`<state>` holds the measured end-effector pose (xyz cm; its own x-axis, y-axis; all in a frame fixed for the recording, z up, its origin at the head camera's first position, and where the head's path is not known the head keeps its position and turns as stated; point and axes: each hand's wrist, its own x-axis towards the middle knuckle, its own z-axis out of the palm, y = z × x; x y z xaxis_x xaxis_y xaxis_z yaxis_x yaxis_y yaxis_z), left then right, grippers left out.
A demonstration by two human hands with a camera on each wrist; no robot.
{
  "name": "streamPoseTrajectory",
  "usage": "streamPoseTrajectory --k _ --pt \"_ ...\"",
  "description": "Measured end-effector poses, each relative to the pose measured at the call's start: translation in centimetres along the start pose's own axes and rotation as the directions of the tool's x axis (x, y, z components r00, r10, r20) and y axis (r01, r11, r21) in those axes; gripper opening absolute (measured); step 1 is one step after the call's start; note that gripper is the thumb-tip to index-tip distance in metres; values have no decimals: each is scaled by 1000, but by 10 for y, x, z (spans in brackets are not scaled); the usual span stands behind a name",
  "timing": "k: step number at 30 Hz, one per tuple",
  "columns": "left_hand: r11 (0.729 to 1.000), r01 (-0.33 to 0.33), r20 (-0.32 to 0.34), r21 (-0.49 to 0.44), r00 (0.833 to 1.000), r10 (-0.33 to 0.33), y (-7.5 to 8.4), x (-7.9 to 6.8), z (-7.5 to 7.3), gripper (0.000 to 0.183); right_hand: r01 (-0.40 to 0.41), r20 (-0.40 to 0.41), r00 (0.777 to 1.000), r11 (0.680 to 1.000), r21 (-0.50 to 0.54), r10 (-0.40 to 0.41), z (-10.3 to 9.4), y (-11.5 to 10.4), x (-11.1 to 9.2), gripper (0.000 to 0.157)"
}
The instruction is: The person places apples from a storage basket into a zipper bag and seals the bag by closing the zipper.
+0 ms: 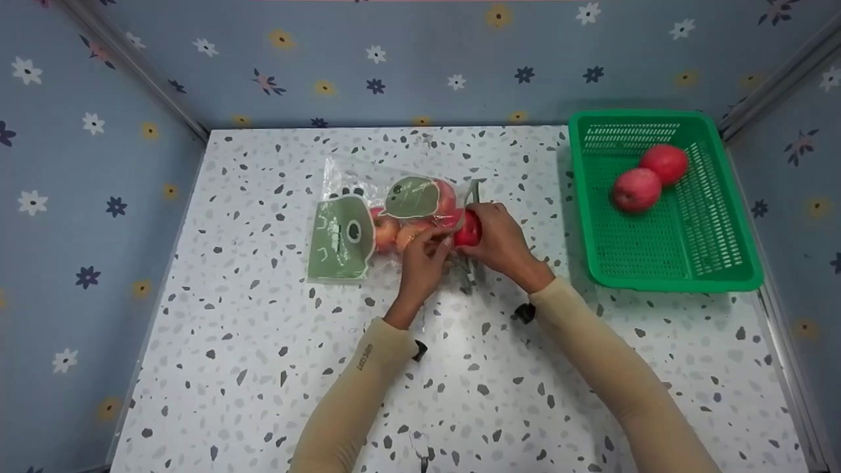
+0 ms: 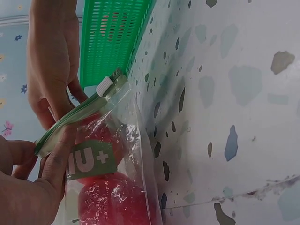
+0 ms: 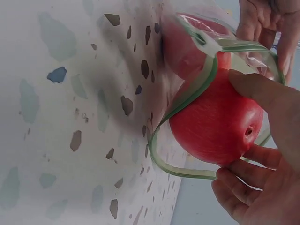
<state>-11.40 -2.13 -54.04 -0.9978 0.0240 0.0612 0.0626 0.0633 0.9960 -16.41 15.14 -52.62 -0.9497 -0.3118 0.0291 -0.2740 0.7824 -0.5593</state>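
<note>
A clear zip bag (image 1: 341, 240) with a green cartoon print lies on the table, several apples (image 1: 386, 231) inside it. At the bag's mouth, my right hand (image 1: 502, 240) grips a red apple (image 3: 211, 122), thumb on one side and fingers on the other. The green-edged opening loops around this apple in the right wrist view. My left hand (image 1: 422, 259) pinches the rim of the mouth between thumb and fingers, as the left wrist view shows. A white zip slider (image 2: 104, 86) sits near one end of the green strip (image 2: 70, 115).
To the right stands a green plastic basket (image 1: 670, 284) with two red apples (image 1: 637, 190) in it. Flower-patterned panels (image 1: 420, 59) border the speckled white table (image 1: 263, 368) at the back and both sides.
</note>
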Motion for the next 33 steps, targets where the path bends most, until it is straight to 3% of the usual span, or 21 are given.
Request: streamPoseTrajectory --k 10,28,33 --pt "999 -1 -22 39 1000 2 2 -1 -1 21 74 0 997 997 1 -74 17 3 -1 63" --pt "998 56 -8 -9 998 -56 1 -2 -1 22 -7 76 997 1000 -14 8 21 3 -5 78" --pt "999 52 -8 -5 999 -52 1 -2 -1 22 25 63 998 988 -153 -16 22 0 -6 74"
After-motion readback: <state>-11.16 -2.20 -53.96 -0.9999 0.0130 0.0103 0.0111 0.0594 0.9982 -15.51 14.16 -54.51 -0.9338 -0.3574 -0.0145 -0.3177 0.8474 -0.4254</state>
